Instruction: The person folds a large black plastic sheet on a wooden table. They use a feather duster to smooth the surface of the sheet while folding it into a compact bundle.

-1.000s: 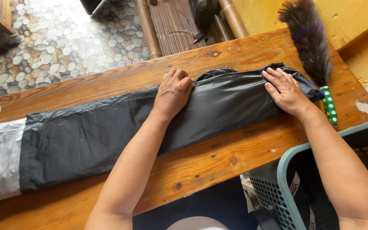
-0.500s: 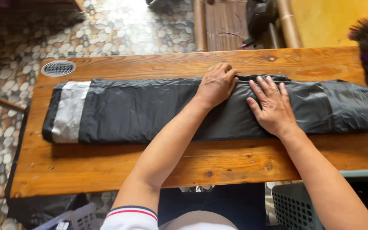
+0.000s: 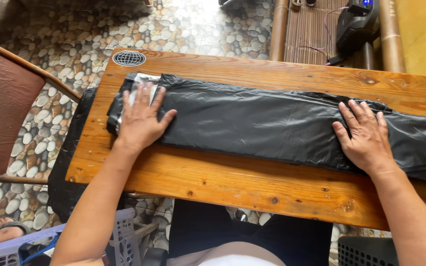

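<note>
A long black garment (image 3: pixel 262 123), folded lengthwise into a narrow strip, lies across the wooden table (image 3: pixel 213 182). A silver-grey reflective band shows at its left end. My left hand (image 3: pixel 141 118) lies flat with spread fingers on that left end, covering most of the band. My right hand (image 3: pixel 366 135) presses flat on the strip further right, fingers apart. Neither hand holds anything. The strip's right end runs out of the view.
A round grille-patterned sticker (image 3: pixel 129 58) sits at the table's far left corner. A brown chair (image 3: pixel 6 108) stands left of the table on pebble flooring. A lilac plastic basket (image 3: pixel 35 241) is at lower left, a dark basket (image 3: pixel 366 253) at lower right. A black device (image 3: pixel 356 22) rests beyond the table.
My left hand slid left along the strip from its middle to the banded end. My right hand stayed flat on the fabric. The view shifted left; the feather duster is out of sight.
</note>
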